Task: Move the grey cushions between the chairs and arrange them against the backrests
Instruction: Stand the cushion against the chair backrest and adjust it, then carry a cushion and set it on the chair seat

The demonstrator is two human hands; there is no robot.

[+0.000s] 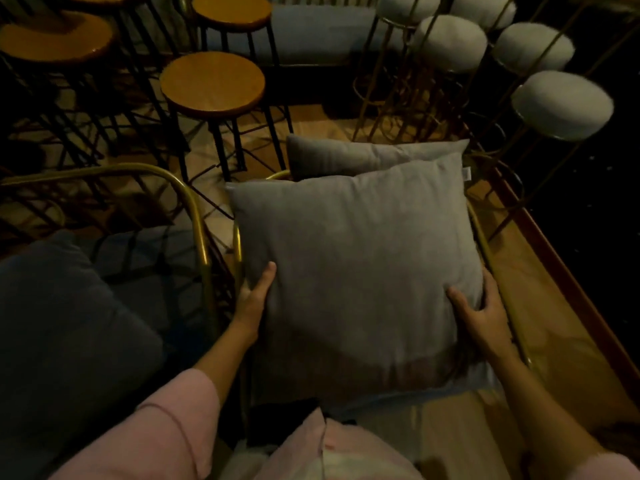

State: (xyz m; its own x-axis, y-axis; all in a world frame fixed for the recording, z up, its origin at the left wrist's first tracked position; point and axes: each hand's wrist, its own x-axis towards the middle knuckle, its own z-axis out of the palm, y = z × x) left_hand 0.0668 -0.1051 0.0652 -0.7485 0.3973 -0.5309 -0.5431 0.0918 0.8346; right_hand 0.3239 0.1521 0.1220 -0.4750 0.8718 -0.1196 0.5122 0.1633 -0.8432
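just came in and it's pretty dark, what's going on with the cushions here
A person in pink sleeves is holding a grey cushion by its two sides, the left hand on one edge and the right hand on the other. It sits on a chair with a gold frame. A second grey cushion stands behind it at the far end of the seat. Wooden stools and white padded stools crowd the floor beyond.

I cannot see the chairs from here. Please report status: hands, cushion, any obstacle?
Left hand and right hand grip front grey cushion by its sides. Second grey cushion behind it. No obstacle seen.
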